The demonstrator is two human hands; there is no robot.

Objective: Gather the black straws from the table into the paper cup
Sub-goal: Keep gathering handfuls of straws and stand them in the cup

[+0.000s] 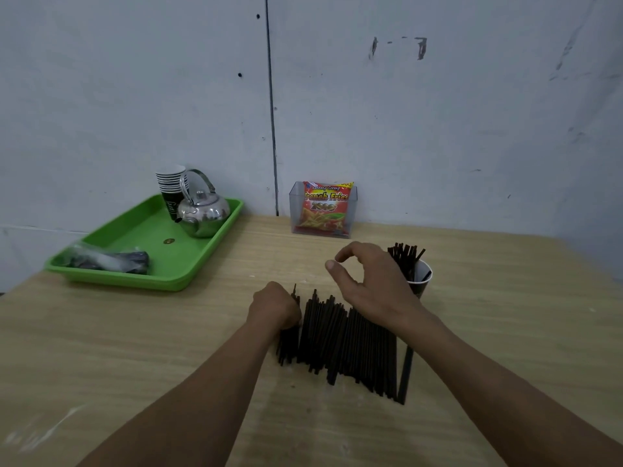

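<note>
Wooden table, grey wall. At centre, black straws lie piled; left hand grasps a few, right hand hovers relaxed, empty. Right of centre, paper cup holds more; green tray, left, carries a kettle.

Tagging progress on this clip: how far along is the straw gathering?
Done: a bunch of black straws stands in the paper cup. In hand: the left hand grips a small bundle at the left edge of the pile; the right hand hovers above it, fingers curved, holding nothing. Left: most of the job, since that big pile lies on the table.
</note>
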